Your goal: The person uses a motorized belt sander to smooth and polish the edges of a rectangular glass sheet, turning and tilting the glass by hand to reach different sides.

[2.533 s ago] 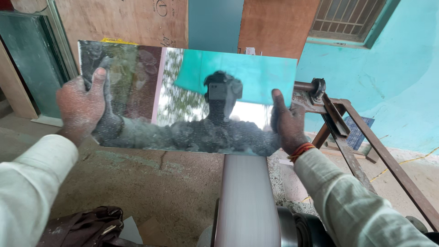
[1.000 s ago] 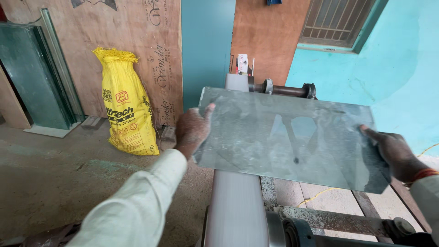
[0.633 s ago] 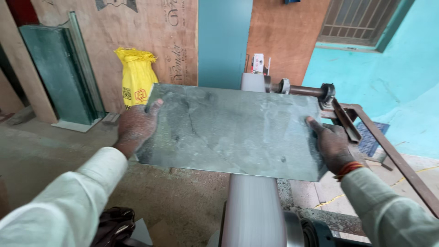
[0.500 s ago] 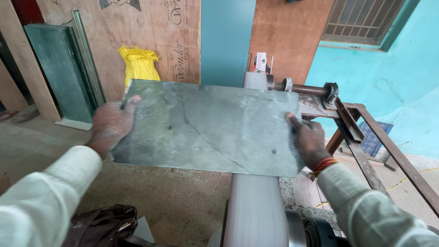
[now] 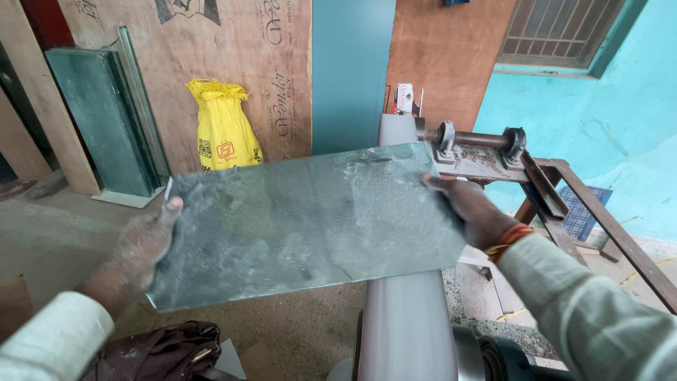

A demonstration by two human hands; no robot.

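1. A long grey sanding belt on a rusty steel-framed machine runs away from the camera over a dusty workshop floor.
2. Held level above that belt, a dusty rectangular sheet of glass spans both hands; it looks stiff, fairly heavy, brittle and sharp-edged, best gripped at its short ends.
3. A yellow woven sack leans on plywood behind.
4. The left hand, powdered white, clamps the sheet's left end.
5. The right hand grips the right end, thumb on top.
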